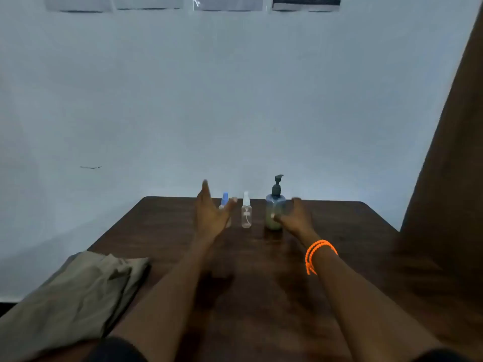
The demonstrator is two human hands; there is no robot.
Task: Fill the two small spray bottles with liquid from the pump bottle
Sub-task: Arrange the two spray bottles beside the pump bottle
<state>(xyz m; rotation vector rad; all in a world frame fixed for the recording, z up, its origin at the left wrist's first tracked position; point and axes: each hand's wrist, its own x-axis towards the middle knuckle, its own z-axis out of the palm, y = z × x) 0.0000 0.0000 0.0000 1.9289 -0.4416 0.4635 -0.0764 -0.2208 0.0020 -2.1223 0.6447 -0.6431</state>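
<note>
Three bottles stand in a row near the far edge of a dark wooden table. On the left is a small clear spray bottle with a blue cap, partly hidden behind my left hand, whose fingers are spread around it without closing. In the middle stands a small clear spray bottle with a white cap, untouched. On the right is the pump bottle, dark-topped with pale greenish liquid low inside. My right hand is open beside it, thumb at its side.
A crumpled olive-grey cloth lies over the table's near left corner. A white wall rises just behind the table. A brown curtain hangs at the right edge. An orange bead bracelet circles my right wrist.
</note>
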